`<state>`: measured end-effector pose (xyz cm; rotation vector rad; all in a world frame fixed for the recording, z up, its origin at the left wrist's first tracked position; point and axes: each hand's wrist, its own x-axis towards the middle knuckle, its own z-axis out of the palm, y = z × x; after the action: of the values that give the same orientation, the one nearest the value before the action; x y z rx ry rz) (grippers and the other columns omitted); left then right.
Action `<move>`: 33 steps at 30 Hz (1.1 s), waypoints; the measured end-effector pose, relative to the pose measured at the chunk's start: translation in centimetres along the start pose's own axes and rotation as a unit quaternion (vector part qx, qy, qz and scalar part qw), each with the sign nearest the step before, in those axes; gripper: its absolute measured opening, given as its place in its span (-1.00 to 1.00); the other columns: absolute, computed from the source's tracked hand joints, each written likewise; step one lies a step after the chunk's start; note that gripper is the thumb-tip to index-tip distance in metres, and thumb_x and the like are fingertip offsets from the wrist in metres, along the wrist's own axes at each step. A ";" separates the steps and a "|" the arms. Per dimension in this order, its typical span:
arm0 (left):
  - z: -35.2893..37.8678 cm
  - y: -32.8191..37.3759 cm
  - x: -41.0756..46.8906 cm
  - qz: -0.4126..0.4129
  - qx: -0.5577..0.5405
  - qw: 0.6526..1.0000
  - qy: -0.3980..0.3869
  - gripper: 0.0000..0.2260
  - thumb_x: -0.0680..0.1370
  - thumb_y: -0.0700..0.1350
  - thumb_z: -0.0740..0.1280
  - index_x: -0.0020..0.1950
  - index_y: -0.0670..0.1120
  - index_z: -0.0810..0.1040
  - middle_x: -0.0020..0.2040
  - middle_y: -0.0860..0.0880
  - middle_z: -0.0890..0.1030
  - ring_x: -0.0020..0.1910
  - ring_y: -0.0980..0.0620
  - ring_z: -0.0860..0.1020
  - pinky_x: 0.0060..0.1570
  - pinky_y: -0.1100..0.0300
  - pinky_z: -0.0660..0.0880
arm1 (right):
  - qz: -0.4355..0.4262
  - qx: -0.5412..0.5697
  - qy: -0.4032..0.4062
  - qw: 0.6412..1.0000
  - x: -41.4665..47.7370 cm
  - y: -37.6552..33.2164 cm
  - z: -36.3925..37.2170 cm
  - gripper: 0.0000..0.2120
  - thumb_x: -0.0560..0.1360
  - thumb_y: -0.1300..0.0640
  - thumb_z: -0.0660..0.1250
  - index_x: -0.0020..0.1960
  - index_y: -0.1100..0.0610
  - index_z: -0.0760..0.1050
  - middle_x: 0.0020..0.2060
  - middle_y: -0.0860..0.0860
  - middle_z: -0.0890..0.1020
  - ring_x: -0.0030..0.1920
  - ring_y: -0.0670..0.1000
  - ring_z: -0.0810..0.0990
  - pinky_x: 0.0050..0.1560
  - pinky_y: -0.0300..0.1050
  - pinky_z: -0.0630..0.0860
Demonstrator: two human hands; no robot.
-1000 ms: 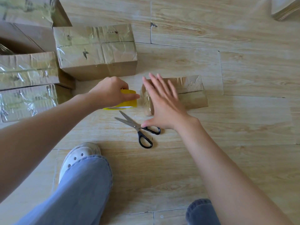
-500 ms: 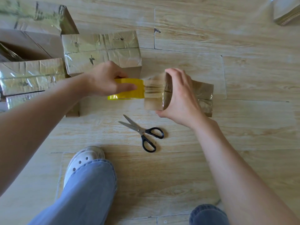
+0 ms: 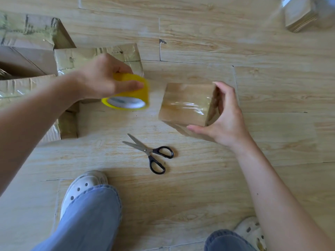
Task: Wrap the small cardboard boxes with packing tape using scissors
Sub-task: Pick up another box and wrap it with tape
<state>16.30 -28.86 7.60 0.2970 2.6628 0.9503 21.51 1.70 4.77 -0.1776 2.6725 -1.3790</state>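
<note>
Over on the left, some taped cardboard boxes are sitting close together on the wooden floor, and their shiny tape is catching the light. A bigger brown box is standing open behind them. The person's left hand is holding a yellow roll of packing tape up in front of one of those boxes. The fingers are curling over the top of the roll and the thumb is lying across its side, so the hand is gripping it all the way round. The roll is looking a bit blurry, and I cannot tell if a strip of tape is running from it to the small box. Nearer to me, a leg in blue jeans is ending in a white shoe with holes. A pair of scissors with black handles is lying on the floor between the two hands, with the blades a little apart and pointing left, and nobody is touching it. Just right of the roll, the small cardboard box is tipping at a slant, with clear tape shining on its top. The right hand is gripping its right end, with the thumb under the near edge and the fingers bending round the far edge. Another white shoe is peeking in at the bottom right. A stack of flat cardboard is sitting far off in the top right corner.
</note>
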 end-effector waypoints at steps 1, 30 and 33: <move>0.2 -0.1 0.1 -0.008 0.056 0.998 0.017 -0.65 0.42 0.23 0.43 -0.20 -0.06 0.61 -0.37 -0.02 0.55 -0.37 0.06 0.46 -0.35 0.24 0.37 | 0.006 0.008 0.003 1.000 -0.1 0.3 -0.3 0.10 -0.04 -0.27 0.61 0.39 -0.19 0.16 0.32 -0.09 0.39 0.34 -0.10 0.40 0.38 -0.04 0.37; 7.8 2.5 4.7 -0.033 0.069 0.996 -0.050 -0.65 0.38 0.35 0.34 -0.22 0.08 0.61 -0.30 0.06 0.56 -0.26 0.08 0.51 -0.32 0.19 0.40 | 0.122 0.018 -0.061 0.991 -2.8 3.2 -6.2 0.18 -0.02 -0.11 0.65 0.43 -0.30 0.05 0.41 -0.22 0.33 0.40 -0.30 0.29 0.42 -0.20 0.23; 8.4 3.3 4.8 -0.013 0.069 0.996 -0.045 -0.67 0.38 0.36 0.34 -0.31 0.12 0.53 -0.33 0.08 0.54 -0.28 0.09 0.51 -0.35 0.21 0.35 | 0.149 -0.044 -0.074 0.985 -3.0 3.0 -6.9 0.19 0.07 -0.04 0.67 0.45 -0.30 -0.04 0.45 -0.19 0.22 0.41 -0.28 0.19 0.42 -0.21 0.15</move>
<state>14.96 -20.11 2.53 0.3258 2.6475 0.7275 23.18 9.45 6.51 0.1052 2.5120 -1.1130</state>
